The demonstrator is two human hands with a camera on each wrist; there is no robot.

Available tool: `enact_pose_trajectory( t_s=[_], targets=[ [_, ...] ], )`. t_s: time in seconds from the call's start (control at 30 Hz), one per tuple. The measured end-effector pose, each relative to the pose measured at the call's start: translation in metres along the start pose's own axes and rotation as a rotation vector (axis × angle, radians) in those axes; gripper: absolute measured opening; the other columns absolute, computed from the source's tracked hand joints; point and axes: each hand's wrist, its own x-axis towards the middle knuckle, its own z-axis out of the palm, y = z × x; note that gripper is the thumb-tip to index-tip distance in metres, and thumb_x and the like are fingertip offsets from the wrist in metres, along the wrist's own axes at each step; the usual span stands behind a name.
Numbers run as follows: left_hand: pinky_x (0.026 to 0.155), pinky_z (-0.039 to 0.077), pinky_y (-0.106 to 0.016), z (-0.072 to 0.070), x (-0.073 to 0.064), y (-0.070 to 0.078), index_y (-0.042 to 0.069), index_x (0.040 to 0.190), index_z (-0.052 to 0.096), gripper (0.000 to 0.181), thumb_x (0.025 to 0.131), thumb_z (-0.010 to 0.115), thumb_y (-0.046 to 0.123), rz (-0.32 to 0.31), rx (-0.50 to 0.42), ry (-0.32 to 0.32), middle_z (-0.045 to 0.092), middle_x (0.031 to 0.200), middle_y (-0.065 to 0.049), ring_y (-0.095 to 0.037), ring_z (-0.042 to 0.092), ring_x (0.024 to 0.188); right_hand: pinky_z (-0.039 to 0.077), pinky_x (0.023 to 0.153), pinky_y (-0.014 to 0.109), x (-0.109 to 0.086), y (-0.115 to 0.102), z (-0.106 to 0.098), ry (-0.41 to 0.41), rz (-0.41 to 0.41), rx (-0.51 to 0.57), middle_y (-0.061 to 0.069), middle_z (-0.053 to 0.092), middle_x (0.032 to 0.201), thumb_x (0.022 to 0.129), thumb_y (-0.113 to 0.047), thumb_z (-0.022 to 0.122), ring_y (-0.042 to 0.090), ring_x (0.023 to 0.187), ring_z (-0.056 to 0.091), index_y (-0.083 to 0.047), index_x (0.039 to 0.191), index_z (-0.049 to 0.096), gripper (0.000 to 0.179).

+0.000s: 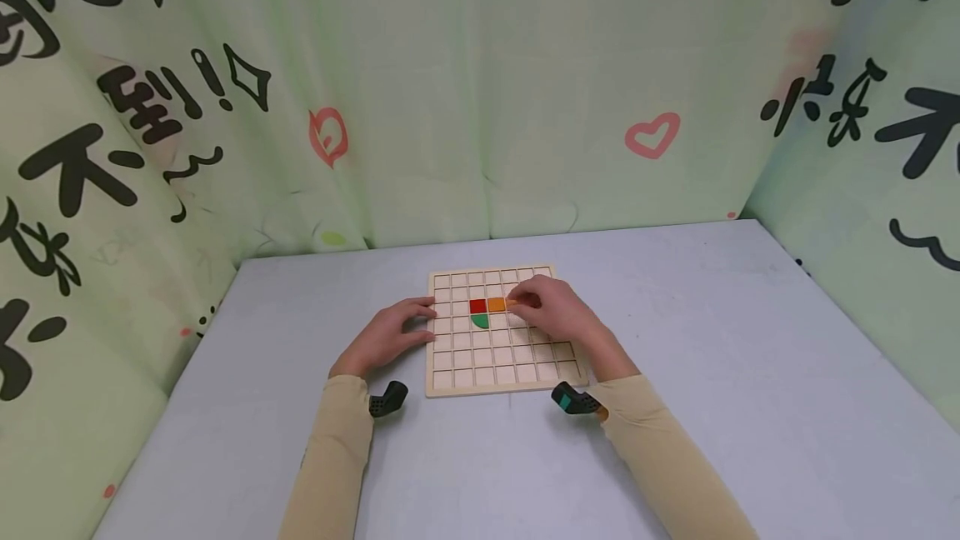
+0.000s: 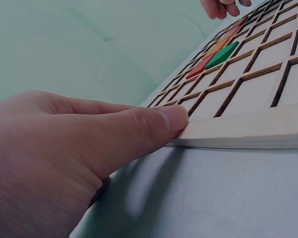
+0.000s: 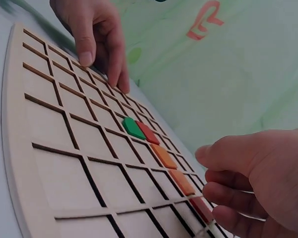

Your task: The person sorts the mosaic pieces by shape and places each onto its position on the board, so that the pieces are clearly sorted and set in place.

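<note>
A wooden grid board [image 1: 450, 377] lies on the table. My left hand [image 1: 386, 336] rests at its left edge, the thumb [image 2: 174, 119] and outstretched fingers touching the frame. Over the board's upper right part is my right hand [image 1: 558, 311], fingers bent and the thumb apart from them. Nothing shows between them in the right wrist view. Just beside these fingers, a row of square tiles sits in the grid: a red tile [image 3: 147, 132], an orange tile [image 3: 163, 156], a second orange tile [image 3: 182, 181] and a dark red tile [image 3: 201, 209]. A green rounded piece [image 1: 481, 321] adjoins the first red tile.
The white table [image 1: 465, 465] extends around the board on all sides. Pale green curtains [image 1: 487, 90] with black writing and red hearts hang behind and at both sides. Each wrist wears a black camera, such as the left wrist camera [image 1: 387, 398].
</note>
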Motion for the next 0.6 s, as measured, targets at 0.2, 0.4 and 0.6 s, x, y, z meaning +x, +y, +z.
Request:
enact_pose_trajectory(
  t_s=[0.2, 0.4, 0.6],
  targets=[
    [0.116, 0.033, -0.043, 0.001, 0.0, 0.0, 0.008, 0.124, 0.065, 0.04, 0.09, 0.073, 0.026, -0.003, 0.002, 0.002, 0.047, 0.148, -0.006, -0.027, 0.038, 0.14, 0.055, 0.085, 0.04, -0.011, 0.023, -0.019, 0.055, 0.101, 0.036, 0.01, 0.064, 0.114, 0.096, -0.019, 0.062, 0.026, 0.102, 0.06, -0.004, 0.12, 0.066, 0.029],
    [0.116, 0.033, -0.043, 0.001, 0.0, -0.001, 0.008, 0.125, 0.064, 0.04, 0.09, 0.073, 0.026, 0.004, 0.004, 0.001, 0.046, 0.148, -0.006, -0.027, 0.038, 0.14, 0.055, 0.086, 0.043, -0.021, 0.045, -0.037, 0.094, 0.218, 0.015, 0.015, 0.061, 0.121, 0.097, -0.022, 0.061, 0.031, 0.109, 0.058, -0.004, 0.125, 0.063, 0.033],
    [0.116, 0.033, -0.043, 0.0, 0.0, -0.002, 0.008, 0.124, 0.065, 0.04, 0.089, 0.073, 0.027, 0.007, 0.003, 0.003, 0.047, 0.148, -0.006, -0.027, 0.038, 0.14, 0.055, 0.089, 0.045, -0.027, 0.062, -0.045, 0.071, 0.314, -0.01, 0.018, 0.059, 0.122, 0.097, -0.024, 0.06, 0.033, 0.109, 0.055, -0.003, 0.126, 0.062, 0.036]
  ],
)
